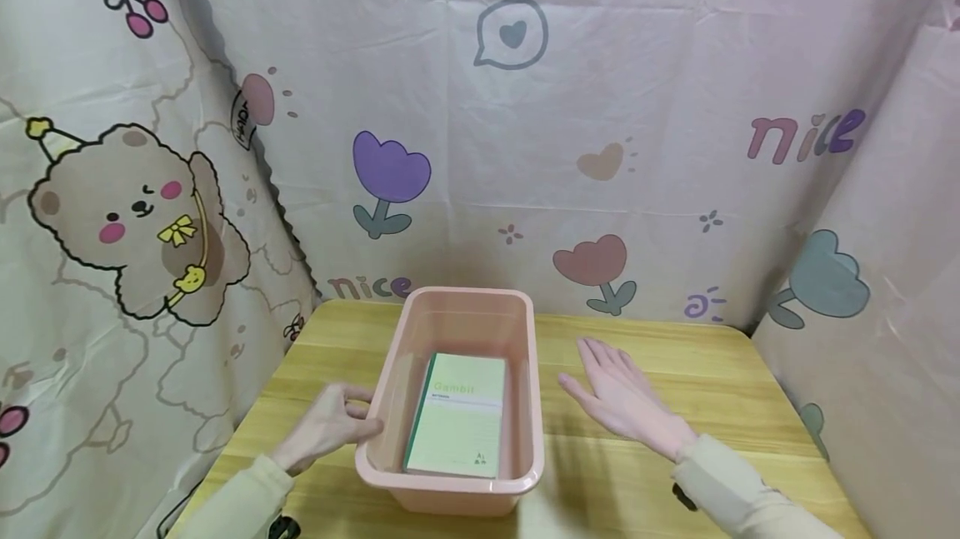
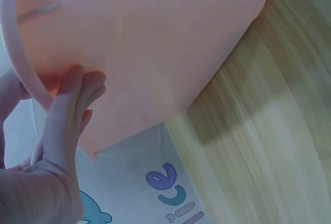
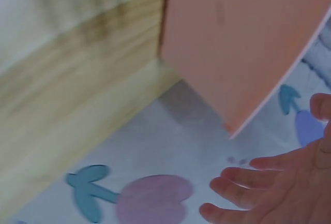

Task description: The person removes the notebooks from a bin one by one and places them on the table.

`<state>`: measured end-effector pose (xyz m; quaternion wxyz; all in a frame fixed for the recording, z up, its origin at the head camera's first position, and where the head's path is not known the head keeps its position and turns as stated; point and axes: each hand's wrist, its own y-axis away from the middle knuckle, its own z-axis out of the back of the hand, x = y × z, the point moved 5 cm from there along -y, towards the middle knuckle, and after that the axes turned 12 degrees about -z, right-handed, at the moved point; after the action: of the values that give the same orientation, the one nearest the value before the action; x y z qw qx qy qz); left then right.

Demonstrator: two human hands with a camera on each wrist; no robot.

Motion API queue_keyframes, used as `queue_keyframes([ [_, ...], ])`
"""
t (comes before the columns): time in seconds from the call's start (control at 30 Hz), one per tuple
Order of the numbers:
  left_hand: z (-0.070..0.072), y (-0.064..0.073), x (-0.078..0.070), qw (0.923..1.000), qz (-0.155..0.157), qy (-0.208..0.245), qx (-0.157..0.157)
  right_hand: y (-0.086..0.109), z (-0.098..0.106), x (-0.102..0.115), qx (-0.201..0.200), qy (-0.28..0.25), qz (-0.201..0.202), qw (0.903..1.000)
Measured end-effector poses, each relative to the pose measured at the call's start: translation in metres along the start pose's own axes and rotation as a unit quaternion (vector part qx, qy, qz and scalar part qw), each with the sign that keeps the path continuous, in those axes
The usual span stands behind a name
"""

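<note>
A pink plastic bin [image 1: 536, 406] stands on the wooden table in the head view. Inside it, a pale green notebook [image 1: 459, 431] marked "Gambit" lies flat on the bottom. My left hand [image 1: 327, 426] pinches the bin's left rim, thumb over the edge and fingers on the outer wall; the left wrist view shows those fingers [image 2: 67, 105] against the pink side. To the right of the bin, apart from it, my right hand [image 1: 618, 393] is held over the table with straight fingers and nothing in it. The right wrist view also shows this hand [image 3: 279, 188] beside the bin's wall.
The wooden table [image 1: 637, 472] extends on both sides of the bin. Behind it hangs a pale printed cloth [image 1: 660, 64] with tulips and lettering. More cloth [image 1: 75, 339], with a bear print, hangs at the left, and another sheet hangs at the right.
</note>
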<state>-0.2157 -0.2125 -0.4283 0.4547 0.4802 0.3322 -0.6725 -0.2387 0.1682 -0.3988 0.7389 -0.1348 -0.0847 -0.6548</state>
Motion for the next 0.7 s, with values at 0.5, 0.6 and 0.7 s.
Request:
queue_keyframes([
  [0.5,-0.006,0.002,-0.005,0.9999,-0.011,0.005,0.002,-0.041,0.009,0.097,0.108,0.046,0.034,0.9926],
  [0.6,-0.008,0.002,-0.005,0.9999,-0.01,0.002,0.001,-0.045,0.004,0.111,0.137,0.047,0.03,0.989],
  [0.7,-0.009,0.003,-0.005,0.9999,-0.011,0.0,0.002,-0.049,-0.003,0.124,0.156,0.047,0.026,0.9862],
])
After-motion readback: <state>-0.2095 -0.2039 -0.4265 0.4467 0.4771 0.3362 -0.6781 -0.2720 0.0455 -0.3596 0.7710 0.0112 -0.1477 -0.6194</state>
